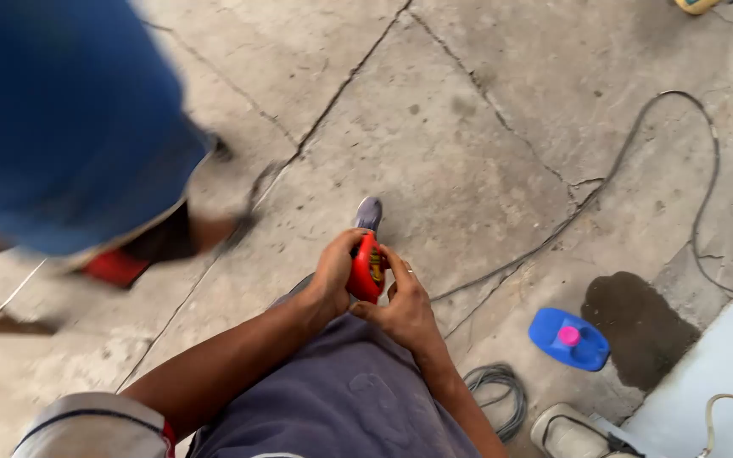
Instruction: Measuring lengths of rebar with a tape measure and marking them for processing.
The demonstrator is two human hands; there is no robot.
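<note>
Both my hands are closed around a small red tape measure with a yellow patch on its face, held in front of my waist above my grey shorts. My left hand wraps its left side, thumb over the top. My right hand cups it from the right and below, a ring on one finger. My grey shoe shows on the cracked concrete floor just beyond the hands.
A blurred person in blue with a red-and-black shoe stands at the left. A blue jug with a pink cap lies beside a dark wet stain. Grey cables loop across the right; a coiled cable lies near my leg.
</note>
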